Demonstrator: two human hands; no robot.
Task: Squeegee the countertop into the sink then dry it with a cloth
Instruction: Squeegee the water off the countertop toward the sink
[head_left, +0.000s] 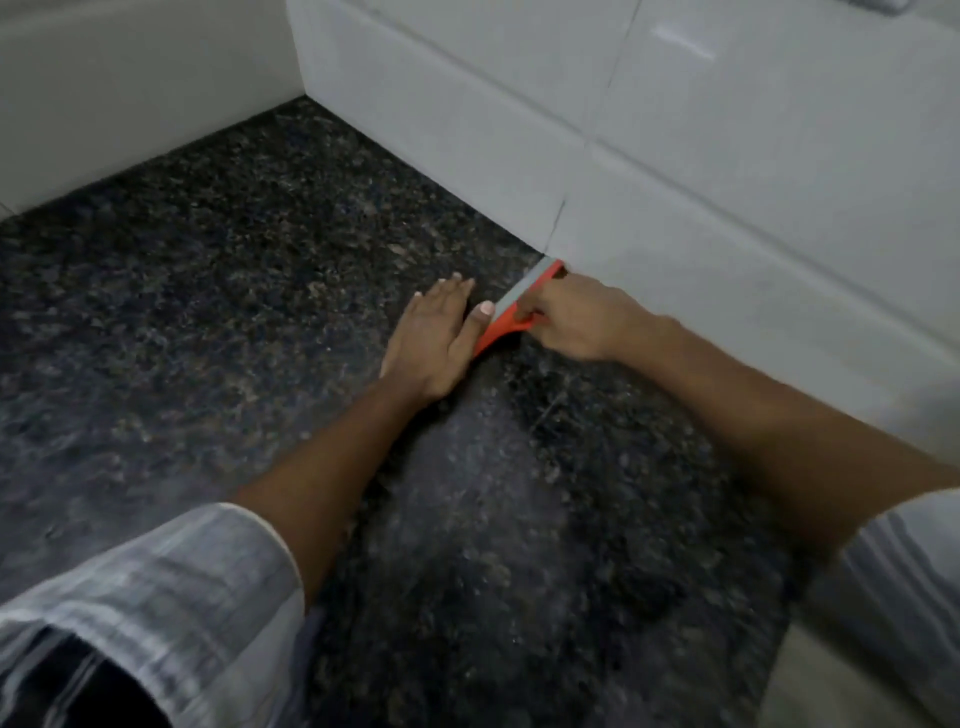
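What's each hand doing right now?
Left hand: open, flat on the countertop.
Right hand: closed, holding the orange squeegee.

The right hand (576, 319) grips an orange squeegee (511, 312) with fingers curled around it, the blade edge down on the dark speckled surface (208, 312). The blade's far end touches the white tiled wall (675, 171) just beyond that hand. The left hand (434, 343) lies flat, palm down, just beside the squeegee, thumb touching the blade. Striped sleeves (156, 597) cover both upper forearms.
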